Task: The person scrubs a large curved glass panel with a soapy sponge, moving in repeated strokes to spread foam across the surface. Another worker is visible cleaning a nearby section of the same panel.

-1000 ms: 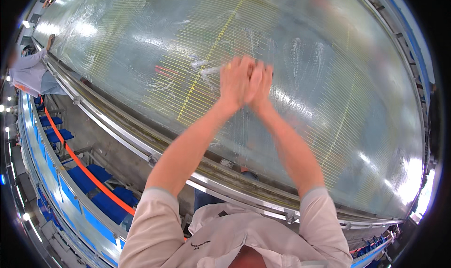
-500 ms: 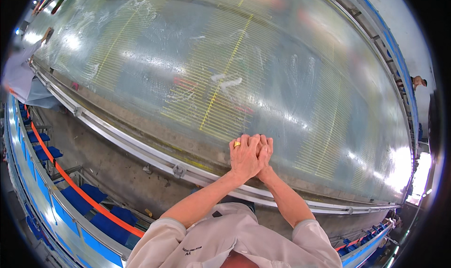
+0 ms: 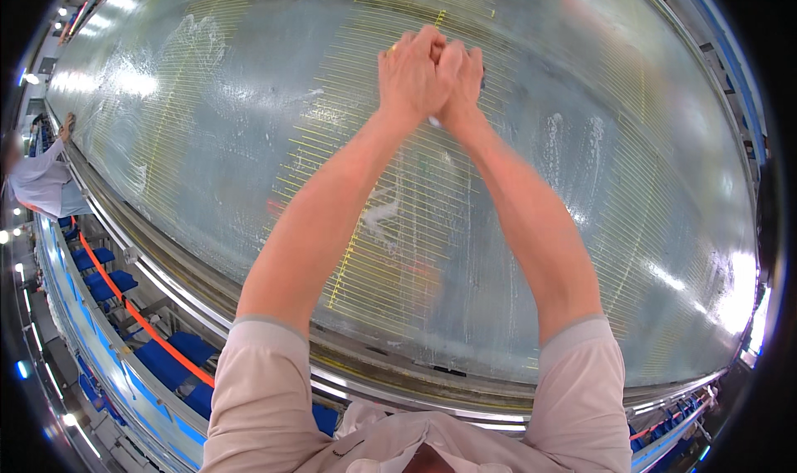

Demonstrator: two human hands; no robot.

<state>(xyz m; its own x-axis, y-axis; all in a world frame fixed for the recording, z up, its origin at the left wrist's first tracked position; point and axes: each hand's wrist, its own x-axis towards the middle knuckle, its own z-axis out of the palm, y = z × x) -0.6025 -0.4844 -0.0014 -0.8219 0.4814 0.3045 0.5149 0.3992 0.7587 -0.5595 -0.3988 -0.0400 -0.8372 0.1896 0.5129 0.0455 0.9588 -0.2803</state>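
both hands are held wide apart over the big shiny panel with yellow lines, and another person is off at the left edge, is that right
Not quite: the hands are not wide apart. The head view shows the left hand and right hand together, touching, over the panel with yellow lines. The other person is at the left edge, as you say.

The broad panel looks like smooth, glossy glass or clear plastic, mirror-bright at the lower right and upper left of the frame, with chalky white smears near the centre. The rail at lower left is shiny metal. The sleeves below are soft, matt cloth.
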